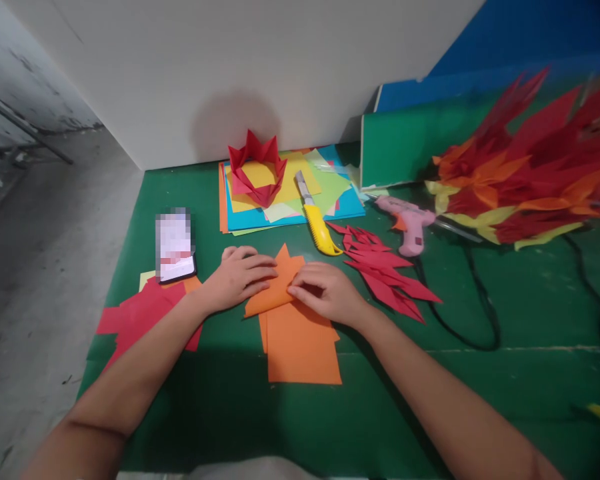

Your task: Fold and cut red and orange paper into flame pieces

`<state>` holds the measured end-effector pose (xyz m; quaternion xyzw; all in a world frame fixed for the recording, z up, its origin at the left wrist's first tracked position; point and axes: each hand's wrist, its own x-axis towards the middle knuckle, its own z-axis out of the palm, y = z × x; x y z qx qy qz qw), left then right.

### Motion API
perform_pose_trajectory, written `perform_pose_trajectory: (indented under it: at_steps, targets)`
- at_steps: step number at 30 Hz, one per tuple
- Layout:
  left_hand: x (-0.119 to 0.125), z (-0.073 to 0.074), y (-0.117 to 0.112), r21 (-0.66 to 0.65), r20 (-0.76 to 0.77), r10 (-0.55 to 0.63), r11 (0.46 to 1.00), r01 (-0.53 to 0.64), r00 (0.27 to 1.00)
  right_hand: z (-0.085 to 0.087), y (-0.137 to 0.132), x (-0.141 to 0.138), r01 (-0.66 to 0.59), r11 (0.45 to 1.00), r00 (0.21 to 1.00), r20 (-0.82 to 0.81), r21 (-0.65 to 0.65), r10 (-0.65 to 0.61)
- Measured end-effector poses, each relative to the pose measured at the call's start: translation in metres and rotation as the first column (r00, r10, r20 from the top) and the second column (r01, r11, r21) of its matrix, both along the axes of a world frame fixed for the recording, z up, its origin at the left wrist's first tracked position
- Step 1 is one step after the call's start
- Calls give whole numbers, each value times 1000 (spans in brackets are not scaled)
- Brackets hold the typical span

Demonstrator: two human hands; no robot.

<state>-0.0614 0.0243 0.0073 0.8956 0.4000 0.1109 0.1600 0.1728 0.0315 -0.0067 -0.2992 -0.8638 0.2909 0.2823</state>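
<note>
My left hand (240, 277) lies flat with fingers stretched out, pressing on a folded orange paper piece (275, 290) on the green table (480, 373). My right hand (323, 290) has its fingers curled and pinches the right edge of the same orange piece. The piece rests on top of a small stack of orange paper sheets (303, 347).
Red paper sheets (140, 317) and a phone (174, 247) lie at the left. Behind are coloured sheets (340, 203) with a red paper crown (257, 170), a yellow utility knife (317, 223), red pointed paper pieces (385, 270), a pink glue gun (410, 223) with cord, and a red-orange paper flower (525, 167).
</note>
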Motion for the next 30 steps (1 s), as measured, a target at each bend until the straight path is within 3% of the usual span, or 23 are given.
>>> perform_pose_trajectory:
  at_steps: [6, 11, 22, 30]
  targets:
    - [2, -1, -2, 36, -39, 13, 999, -11, 999, -2, -3, 2, 93, 995, 995, 20, 27, -94]
    - [-1, -4, 0, -55, 20, 57, 997, -56, 998, -4, 0, 1, 160, 985, 985, 51, 65, -163]
    - [-8, 3, 6, -223, 154, 87, 973, -51, 984, -4, 2, -4, 222, 975, 966, 137, -7, -219]
    - [-8, 4, 6, -188, 89, 47, 982, -30, 995, -5, 4, -6, 268, 963, 956, 129, -23, -263]
